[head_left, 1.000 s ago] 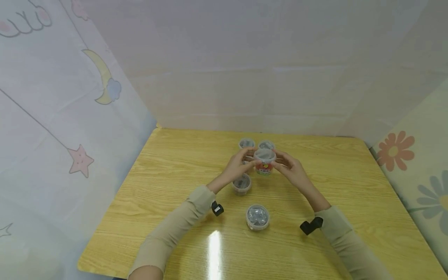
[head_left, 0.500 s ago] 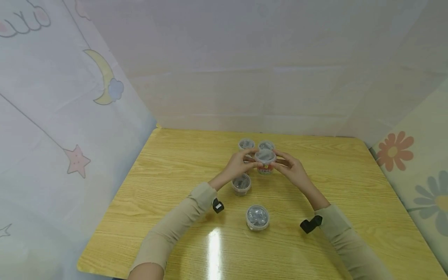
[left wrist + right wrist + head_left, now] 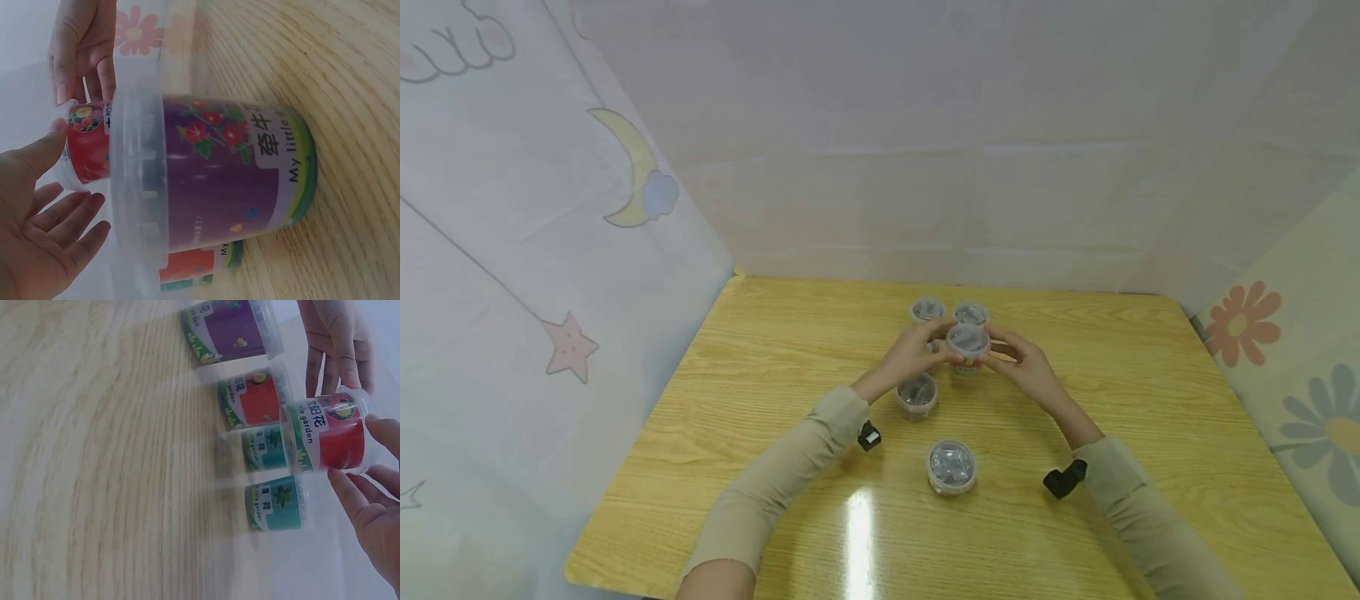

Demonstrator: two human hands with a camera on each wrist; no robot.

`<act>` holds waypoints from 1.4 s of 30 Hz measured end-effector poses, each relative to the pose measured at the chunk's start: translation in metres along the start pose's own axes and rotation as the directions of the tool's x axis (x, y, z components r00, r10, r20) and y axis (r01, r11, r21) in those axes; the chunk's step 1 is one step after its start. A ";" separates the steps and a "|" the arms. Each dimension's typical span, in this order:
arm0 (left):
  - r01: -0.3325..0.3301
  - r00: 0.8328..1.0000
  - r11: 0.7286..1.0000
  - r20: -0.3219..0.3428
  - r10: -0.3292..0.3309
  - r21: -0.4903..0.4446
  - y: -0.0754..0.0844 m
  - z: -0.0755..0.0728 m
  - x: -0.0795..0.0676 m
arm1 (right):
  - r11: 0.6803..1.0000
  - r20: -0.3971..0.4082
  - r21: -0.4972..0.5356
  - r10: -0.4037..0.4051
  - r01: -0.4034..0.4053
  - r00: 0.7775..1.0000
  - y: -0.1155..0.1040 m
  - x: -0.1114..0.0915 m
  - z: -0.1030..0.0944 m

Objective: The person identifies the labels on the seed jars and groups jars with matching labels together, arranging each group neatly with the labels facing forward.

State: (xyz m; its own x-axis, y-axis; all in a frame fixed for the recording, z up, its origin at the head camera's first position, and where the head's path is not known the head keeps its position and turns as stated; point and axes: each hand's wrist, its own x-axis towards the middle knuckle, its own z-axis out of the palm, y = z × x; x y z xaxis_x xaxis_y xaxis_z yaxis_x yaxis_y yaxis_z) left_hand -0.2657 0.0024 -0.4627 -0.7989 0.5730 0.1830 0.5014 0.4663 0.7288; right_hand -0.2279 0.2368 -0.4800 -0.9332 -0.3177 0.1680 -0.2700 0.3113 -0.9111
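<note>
A clear-lidded plastic cup [image 3: 968, 340] with a red flower label [image 3: 340, 436] is held above the table between both hands. My left hand [image 3: 910, 354] grips its left side, thumb in front near the rim and fingers reaching behind. From the opposite side my right hand [image 3: 1030, 373] grips it with thumb and fingers. Below the left hand stands a purple-labelled cup [image 3: 219, 175]. Another red-labelled cup [image 3: 253, 400] and two teal-labelled cups [image 3: 275, 503] stand beyond it in the right wrist view. Fingers partly cover the held cup's rim.
Two lidded cups, one at the back left [image 3: 928, 310] and one at the back right [image 3: 971, 313], stand behind the hands. Another cup [image 3: 951, 467] stands nearer the front of the wooden table [image 3: 760, 350]. Printed cloth [image 3: 887, 200] hangs behind the table.
Both hands and the held red-labelled cup have come slightly lower in the head view, and less of its label shows. The cups on the table stay where they were.
</note>
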 end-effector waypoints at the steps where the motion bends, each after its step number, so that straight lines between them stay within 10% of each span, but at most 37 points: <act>1: 0.002 1.000 1.000 0.002 -0.002 0.016 0.000 0.000 0.000 | 1.000 -0.004 0.003 -0.001 0.001 1.000 0.002 0.000 0.000; 18: 0.020 0.998 0.958 0.051 -0.036 0.286 -0.010 0.016 0.010 | 0.997 -0.007 -0.042 -0.061 0.061 0.998 0.022 0.002 0.003; 26: -0.023 0.998 0.895 0.067 -0.008 0.445 -0.016 0.023 0.016 | 0.998 0.026 -0.036 -0.043 0.044 0.999 0.033 0.003 0.004; 42: -0.037 0.994 0.852 0.109 -0.024 0.522 -0.015 0.026 0.011 | 0.996 0.034 -0.083 -0.039 0.041 0.999 0.042 0.004 0.005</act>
State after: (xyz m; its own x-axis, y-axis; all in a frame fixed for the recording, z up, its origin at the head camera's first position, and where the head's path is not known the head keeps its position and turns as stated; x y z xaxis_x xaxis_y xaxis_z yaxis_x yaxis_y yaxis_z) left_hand -0.2736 0.0191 -0.4891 -0.7694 0.6321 0.0923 0.6303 0.7278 0.2703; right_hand -0.2414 0.2442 -0.5197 -0.9133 -0.3601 0.1902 -0.3273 0.3711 -0.8690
